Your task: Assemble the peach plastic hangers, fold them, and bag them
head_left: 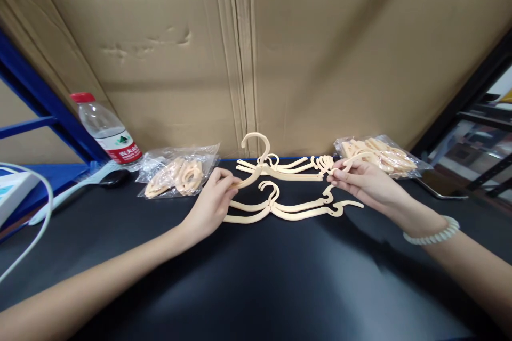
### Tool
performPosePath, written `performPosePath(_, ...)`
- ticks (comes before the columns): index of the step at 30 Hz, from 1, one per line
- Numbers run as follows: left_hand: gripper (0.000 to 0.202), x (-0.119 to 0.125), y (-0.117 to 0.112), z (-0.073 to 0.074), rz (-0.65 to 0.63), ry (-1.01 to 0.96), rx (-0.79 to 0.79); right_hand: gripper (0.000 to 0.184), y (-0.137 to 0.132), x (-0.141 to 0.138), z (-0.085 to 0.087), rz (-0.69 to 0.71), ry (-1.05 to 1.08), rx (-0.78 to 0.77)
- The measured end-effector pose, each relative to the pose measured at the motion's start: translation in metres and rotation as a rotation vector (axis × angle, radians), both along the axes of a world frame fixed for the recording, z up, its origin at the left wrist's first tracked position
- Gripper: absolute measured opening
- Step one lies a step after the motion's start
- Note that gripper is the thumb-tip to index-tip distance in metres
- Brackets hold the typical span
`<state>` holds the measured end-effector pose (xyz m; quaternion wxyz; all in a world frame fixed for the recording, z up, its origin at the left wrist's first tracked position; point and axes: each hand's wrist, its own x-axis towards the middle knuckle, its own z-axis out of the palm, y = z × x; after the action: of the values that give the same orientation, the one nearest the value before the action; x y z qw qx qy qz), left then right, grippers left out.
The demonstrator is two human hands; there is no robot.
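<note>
My left hand (214,200) is closed on the left arm of a cream plastic clothes hanger (288,176), held up with its hook on top. Between the fingertips of my right hand (362,184) is a curved cream hanger end piece (356,159), close to the hanger's right tip; whether the two touch I cannot tell. Below, two hangers (296,216) lie on the black table, each with a hooked end piece (340,208) at its right. More hanger parts (294,164) lie behind the held hanger, partly hidden by it.
Clear bags of cream parts stand at left (176,173) and right (380,157). A red-capped bottle (108,130) leans at back left, near a light blue handled object (76,192) and a white cable (50,197). Cardboard (320,53) walls the back. A dark flat object (444,189) lies right.
</note>
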<state>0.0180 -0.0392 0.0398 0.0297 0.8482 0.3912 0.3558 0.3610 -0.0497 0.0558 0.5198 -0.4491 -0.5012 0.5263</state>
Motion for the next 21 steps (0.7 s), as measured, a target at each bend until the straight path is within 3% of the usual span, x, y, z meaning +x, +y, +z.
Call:
performPosePath(7,0.017,-0.005,-0.017,-0.020,-0.034,-0.097,-0.134,0.025,-0.010,-0.013,-0.002,0.198,0.079,-0.178)
performPosePath(15,0.017,-0.004,-0.018,-0.020,-0.040,-0.076,-0.087,0.018,-0.011,-0.010,-0.001,0.387,0.203,-0.377)
performPosePath(21,0.017,-0.004,-0.018,-0.021,-0.037,-0.068,-0.089,0.021,-0.010,-0.009,-0.002,0.397,0.172,-0.396)
